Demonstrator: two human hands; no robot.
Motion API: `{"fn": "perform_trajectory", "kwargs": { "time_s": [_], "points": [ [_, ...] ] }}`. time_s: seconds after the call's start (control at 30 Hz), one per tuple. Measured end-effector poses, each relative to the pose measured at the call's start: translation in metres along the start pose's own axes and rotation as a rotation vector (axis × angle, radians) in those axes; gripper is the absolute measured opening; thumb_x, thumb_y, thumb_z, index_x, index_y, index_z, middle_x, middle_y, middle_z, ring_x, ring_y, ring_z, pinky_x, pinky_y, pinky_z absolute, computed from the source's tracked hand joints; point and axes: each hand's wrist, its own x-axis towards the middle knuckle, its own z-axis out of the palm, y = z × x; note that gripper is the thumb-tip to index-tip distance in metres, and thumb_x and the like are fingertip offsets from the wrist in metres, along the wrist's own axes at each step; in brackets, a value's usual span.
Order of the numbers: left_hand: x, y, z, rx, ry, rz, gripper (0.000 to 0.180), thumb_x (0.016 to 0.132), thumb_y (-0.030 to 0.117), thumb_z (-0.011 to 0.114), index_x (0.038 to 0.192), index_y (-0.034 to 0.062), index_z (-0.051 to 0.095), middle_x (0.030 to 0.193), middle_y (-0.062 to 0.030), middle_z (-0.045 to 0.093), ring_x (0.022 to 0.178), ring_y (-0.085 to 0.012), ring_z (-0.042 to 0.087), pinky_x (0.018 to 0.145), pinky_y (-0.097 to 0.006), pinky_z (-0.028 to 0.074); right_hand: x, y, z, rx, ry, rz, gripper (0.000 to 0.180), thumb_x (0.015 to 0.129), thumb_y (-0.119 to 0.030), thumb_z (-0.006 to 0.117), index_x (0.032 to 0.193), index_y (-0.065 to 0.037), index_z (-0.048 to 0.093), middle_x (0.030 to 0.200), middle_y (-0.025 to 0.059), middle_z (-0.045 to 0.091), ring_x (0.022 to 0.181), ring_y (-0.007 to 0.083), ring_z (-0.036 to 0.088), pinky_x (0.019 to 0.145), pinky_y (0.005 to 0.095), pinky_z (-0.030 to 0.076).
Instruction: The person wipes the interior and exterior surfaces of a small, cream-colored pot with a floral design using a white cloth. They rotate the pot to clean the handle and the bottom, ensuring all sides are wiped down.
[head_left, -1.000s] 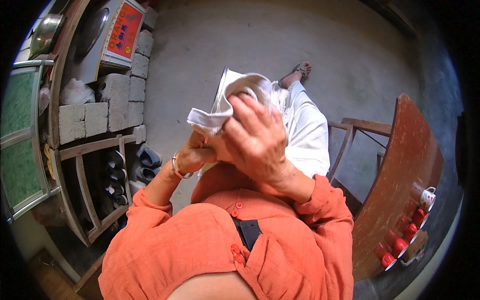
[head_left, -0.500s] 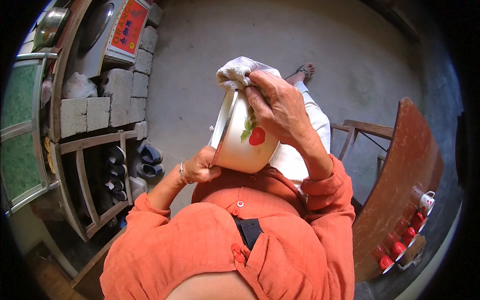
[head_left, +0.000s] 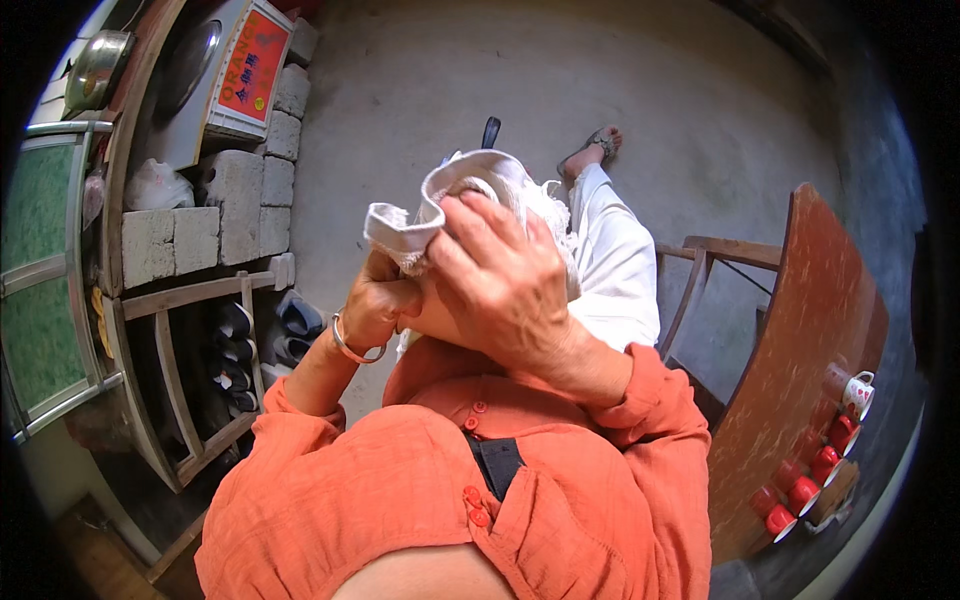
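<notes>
A white terry cloth (head_left: 405, 235) is bunched over the pot in front of my belly. My right hand (head_left: 510, 285) presses the cloth with bent fingers, gripping its folds. My left hand (head_left: 375, 305), with a bangle on its wrist, is closed at the pot's left side, just under the cloth's edge; its fingertips are hidden. Of the cream enamel pot (head_left: 432, 312) only a small strip shows between my hands, the rest being covered by cloth and fingers. Past the cloth's far side sticks out a dark loop-shaped piece (head_left: 490, 132), perhaps the pot's handle.
To the right stands a brown wooden table (head_left: 800, 330) with a row of red mugs (head_left: 803, 495) and a white patterned mug (head_left: 858, 395). On the left are concrete blocks (head_left: 240, 205), a wooden rack (head_left: 175, 385) with shoes, an orange-labelled carton (head_left: 250, 70) and a green-panelled cabinet (head_left: 40, 270).
The pot has been turned so its painted side and open rim no longer show. Both hands have come closer together, and the cloth has shifted nearer to me and spread leftward.
</notes>
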Motion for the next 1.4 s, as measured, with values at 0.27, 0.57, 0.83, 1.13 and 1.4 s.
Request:
{"fn": "perform_trajectory", "kwargs": {
  "time_s": [0.27,0.57,0.83,1.13,1.4],
  "points": [
    [-0.016,-0.012,-0.009,-0.095,-0.136,0.031,0.067,0.063,-0.005,0.043,0.129,-0.0066,0.047,0.095,-0.0004,0.062,0.06,-0.0009,0.047,0.051,-0.015,0.035,0.035,0.094,0.018,0.715,-0.468,0.536,0.029,0.09,-0.02,0.054,0.105,0.005,0.06,0.085,0.0112,0.063,0.077,0.0157,0.056,0.072,0.0301,0.047],
    [-0.019,-0.017,-0.008,-0.104,-0.108,0.046,0.059,0.062,-0.008,0.043,0.119,-0.0056,0.053,0.079,0.0003,0.061,0.057,-0.0027,0.046,0.049,-0.017,0.034,0.008,0.0,-0.002,-0.002,0.028,-0.034,0.022,0.069,-0.02,0.068,0.08,-0.006,0.056,0.093,0.0098,0.059,0.09,0.0266,0.06,0.065,0.0403,0.048],
    [-0.016,-0.036,-0.009,-0.046,-0.189,0.17,0.053,0.066,-0.005,0.049,0.119,-0.0074,0.056,0.103,-0.003,0.064,0.09,-0.0082,0.055,0.083,-0.022,0.043,0.035,0.065,-0.004,0.468,-0.395,0.478,0.022,0.087,-0.016,0.057,0.1,0.001,0.061,0.087,0.0096,0.065,0.076,0.0238,0.062,0.065,0.0326,0.049],
    [-0.008,-0.016,-0.012,-0.043,-0.274,0.073,0.063,0.063,-0.001,0.051,0.126,-0.0073,0.049,0.114,-0.0064,0.061,0.1,-0.0112,0.056,0.091,-0.026,0.044,0.031,0.085,0.005,0.473,-0.482,0.633,0.028,0.089,-0.027,0.05,0.101,-0.004,0.06,0.086,0.0213,0.064,0.083,0.0394,0.062,0.075,0.0443,0.047],
    [0.014,0.012,0.01,-0.069,-0.186,-0.058,0.041,0.065,-0.003,0.048,0.105,-0.0068,0.057,0.088,-0.0037,0.063,0.073,-0.0077,0.058,0.065,-0.022,0.048,0.02,0.031,-0.008,0.148,-0.138,0.193,0.014,0.081,-0.015,0.06,0.083,-0.003,0.054,0.085,0.0148,0.058,0.08,0.0337,0.06,0.065,0.0407,0.047]
  ]
}}
